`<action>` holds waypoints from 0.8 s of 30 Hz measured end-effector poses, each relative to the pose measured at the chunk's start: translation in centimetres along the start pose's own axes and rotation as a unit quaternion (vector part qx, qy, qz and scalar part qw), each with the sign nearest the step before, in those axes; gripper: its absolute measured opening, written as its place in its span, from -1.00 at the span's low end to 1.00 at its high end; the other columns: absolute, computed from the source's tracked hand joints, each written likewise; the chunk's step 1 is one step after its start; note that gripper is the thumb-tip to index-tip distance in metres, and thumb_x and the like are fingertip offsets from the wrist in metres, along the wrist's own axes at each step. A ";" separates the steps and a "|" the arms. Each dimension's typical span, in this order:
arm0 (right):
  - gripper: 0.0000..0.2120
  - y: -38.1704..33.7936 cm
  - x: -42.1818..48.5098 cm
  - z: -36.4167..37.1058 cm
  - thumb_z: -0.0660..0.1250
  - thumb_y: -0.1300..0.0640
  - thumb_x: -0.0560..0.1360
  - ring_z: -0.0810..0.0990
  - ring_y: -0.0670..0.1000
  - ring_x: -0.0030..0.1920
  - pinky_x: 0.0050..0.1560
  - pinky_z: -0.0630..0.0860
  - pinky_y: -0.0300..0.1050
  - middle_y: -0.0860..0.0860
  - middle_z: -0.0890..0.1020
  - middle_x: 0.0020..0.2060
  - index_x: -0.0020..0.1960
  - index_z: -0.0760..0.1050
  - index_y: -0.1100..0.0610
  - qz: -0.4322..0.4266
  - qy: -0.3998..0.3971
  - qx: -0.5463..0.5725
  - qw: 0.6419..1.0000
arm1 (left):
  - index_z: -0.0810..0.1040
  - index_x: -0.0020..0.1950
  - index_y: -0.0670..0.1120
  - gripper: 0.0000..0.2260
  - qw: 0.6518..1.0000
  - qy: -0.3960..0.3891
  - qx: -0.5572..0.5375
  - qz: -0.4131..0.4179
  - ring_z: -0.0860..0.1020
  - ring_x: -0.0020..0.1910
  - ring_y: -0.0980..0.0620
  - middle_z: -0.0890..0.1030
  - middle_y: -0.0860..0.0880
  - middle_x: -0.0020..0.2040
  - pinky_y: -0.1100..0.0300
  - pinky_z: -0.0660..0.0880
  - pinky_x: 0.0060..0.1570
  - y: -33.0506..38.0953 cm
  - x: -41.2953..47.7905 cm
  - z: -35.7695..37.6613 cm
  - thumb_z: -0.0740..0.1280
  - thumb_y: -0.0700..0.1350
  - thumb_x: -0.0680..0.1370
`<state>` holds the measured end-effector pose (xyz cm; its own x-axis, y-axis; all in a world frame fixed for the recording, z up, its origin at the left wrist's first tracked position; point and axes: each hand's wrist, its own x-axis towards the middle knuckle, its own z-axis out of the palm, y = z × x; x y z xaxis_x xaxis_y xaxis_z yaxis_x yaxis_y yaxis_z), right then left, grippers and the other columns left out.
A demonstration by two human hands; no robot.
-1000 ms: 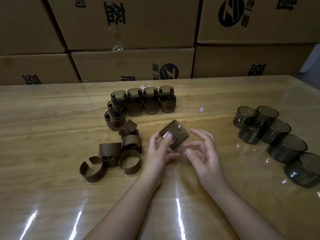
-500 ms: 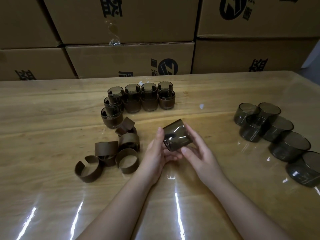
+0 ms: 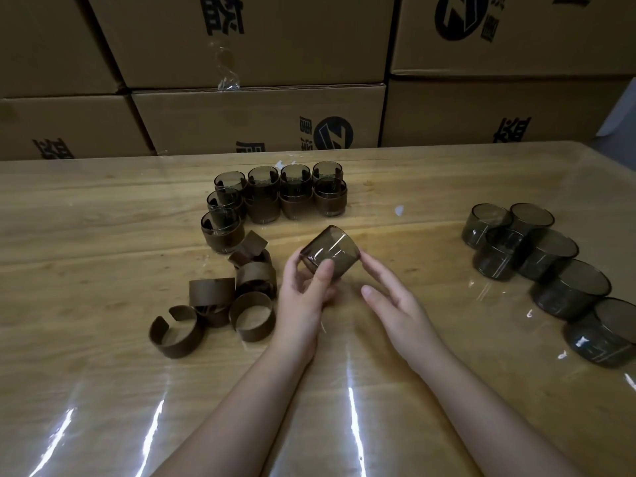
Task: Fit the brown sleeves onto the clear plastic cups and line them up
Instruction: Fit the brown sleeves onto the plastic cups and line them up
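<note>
A bare smoky clear cup (image 3: 330, 253) lies tilted on its side above the table, held in my left hand (image 3: 306, 297), thumb across its front wall. My right hand (image 3: 392, 301) is beside it with straight fingers, one fingertip touching the cup's right edge. Several loose brown sleeves (image 3: 251, 315) lie in a pile just left of my left hand. Several cups wearing sleeves (image 3: 292, 197) stand in rows at the back centre. Several bare cups (image 3: 547, 256) stand in a diagonal line on the right.
The wooden table (image 3: 103, 235) is covered with a glossy clear sheet. Stacked cardboard boxes (image 3: 258, 122) form a wall right behind its far edge. A small white scrap (image 3: 399, 210) lies between the two cup groups.
The cup has passed into my left hand's grip and turned so its side faces me. My right hand has let go and opened, keeping only a fingertip on it.
</note>
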<state>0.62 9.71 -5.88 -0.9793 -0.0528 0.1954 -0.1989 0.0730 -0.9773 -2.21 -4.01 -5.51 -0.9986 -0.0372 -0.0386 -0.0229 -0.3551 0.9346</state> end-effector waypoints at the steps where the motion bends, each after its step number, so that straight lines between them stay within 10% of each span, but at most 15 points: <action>1: -0.54 0.0 0.0 0.0 0.18 0.34 0.59 0.38 -0.44 0.24 0.16 0.29 -0.53 -0.27 0.42 0.31 0.37 0.34 -0.07 0.001 0.001 0.001 1.000 | 0.39 0.37 -0.06 -0.40 1.000 0.001 0.005 0.007 0.61 0.05 -0.06 0.60 -0.17 0.13 0.00 0.52 0.09 0.0 0.0 0.0 0.42 0.01 0.35; 14: -0.66 0.0 0.2 -0.4 0.13 0.12 0.64 0.28 -0.29 0.40 0.49 0.20 -0.03 -0.28 0.41 0.36 0.35 0.36 -0.18 0.006 0.043 0.046 0.998 | 0.46 0.24 0.30 -0.40 0.976 -0.092 0.189 0.064 0.57 0.01 -0.01 0.53 -0.23 0.18 0.12 0.53 0.12 -0.2 -0.5 0.3 0.60 -0.06 0.31; 18: -0.62 -0.2 0.3 -0.3 0.12 -0.10 0.54 0.30 -0.22 0.42 0.49 0.18 0.02 -0.23 0.42 0.37 0.35 0.33 -0.17 0.011 0.037 0.052 0.998 | 0.46 0.28 0.22 -0.44 0.977 -0.155 0.141 0.042 0.58 -0.05 0.20 0.62 0.15 -0.07 0.28 0.51 0.01 0.3 -0.7 0.0 0.54 -0.03 0.34; 24: -0.52 -0.1 0.3 -0.1 0.08 -0.14 0.52 0.29 -0.22 0.42 0.50 0.18 0.01 -0.18 0.38 0.41 0.43 0.27 -0.09 0.029 0.001 0.037 0.999 | 0.48 0.32 0.03 -0.56 0.989 -0.141 0.037 -0.014 0.61 0.09 0.00 0.62 -0.08 0.17 0.17 0.56 -0.04 0.5 -0.1 -0.6 0.35 0.04 0.45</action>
<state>0.37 9.82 -5.70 -0.9892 -0.0486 0.1385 -0.1388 0.0030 -0.9903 -2.11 -4.77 -5.26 -0.9708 0.2384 0.0258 -0.0440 -0.2826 0.9582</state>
